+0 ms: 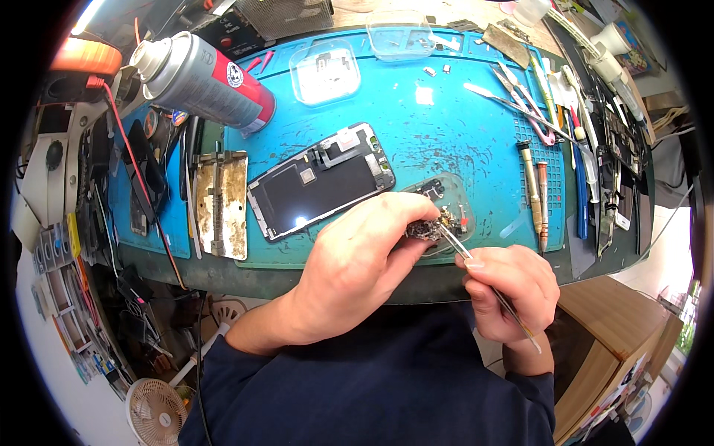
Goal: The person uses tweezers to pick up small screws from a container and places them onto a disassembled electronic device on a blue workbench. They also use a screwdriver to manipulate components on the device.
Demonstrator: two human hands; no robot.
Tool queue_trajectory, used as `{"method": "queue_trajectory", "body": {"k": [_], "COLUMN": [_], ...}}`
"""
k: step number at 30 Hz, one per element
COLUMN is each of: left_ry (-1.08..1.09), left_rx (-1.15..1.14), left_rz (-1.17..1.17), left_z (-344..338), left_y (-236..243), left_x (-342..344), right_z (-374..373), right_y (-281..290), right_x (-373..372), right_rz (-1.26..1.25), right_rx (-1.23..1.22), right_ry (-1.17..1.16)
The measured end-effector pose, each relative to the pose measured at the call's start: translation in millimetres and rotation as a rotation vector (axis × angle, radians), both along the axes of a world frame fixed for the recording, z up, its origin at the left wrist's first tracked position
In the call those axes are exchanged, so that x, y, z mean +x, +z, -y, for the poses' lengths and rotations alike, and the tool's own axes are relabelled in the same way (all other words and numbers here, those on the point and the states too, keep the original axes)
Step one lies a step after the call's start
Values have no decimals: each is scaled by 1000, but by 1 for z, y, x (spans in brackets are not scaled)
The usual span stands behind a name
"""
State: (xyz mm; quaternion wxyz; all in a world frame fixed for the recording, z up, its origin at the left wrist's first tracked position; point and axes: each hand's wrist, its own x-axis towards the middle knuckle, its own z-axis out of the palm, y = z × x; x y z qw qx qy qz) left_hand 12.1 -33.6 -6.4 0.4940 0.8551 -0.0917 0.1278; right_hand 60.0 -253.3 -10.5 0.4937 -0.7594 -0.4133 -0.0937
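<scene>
My left hand pinches a small dark component with metallic bits between thumb and fingers, partly hiding it, over a clear plastic tray of small parts on the blue mat. My right hand is closed around slim metal tweezers, their tips at that component beside my left fingertips. A black phone screen assembly, with a flex cable and silvery rim, lies just left of the tray.
A spray can stands back left, near small clear containers. A metal holder lies left. Scissors, screwdrivers and several tools line the right. A wooden cabinet stands front right, a fan lower left.
</scene>
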Motion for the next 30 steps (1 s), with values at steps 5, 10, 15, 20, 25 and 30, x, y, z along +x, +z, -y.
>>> {"method": "queue_trajectory", "body": {"k": [5,10,15,20,25,30], "left_ry": [-7,-27,-19,-23,-27,-2], "left_rx": [-1,-7,-33,-43,-39,-47], "left_rz": [15,-5,10,5,-1,-53], "left_z": [-1,-2,0,0,-1,-1], "left_y": [-2,5,2,2,2,2], "left_x": [1,2,2,3,2,-1], "right_z": [1,1,1,1,2,3], "right_y": [-2,1,2,1,-1,-1], "right_x": [0,0,-1,0,-1,-3], "right_rz": [-12,-18,-7,5,5,-16], "right_rx": [10,4,2,2,1,35], "right_ry": [8,23,19,15,-9,-8]}}
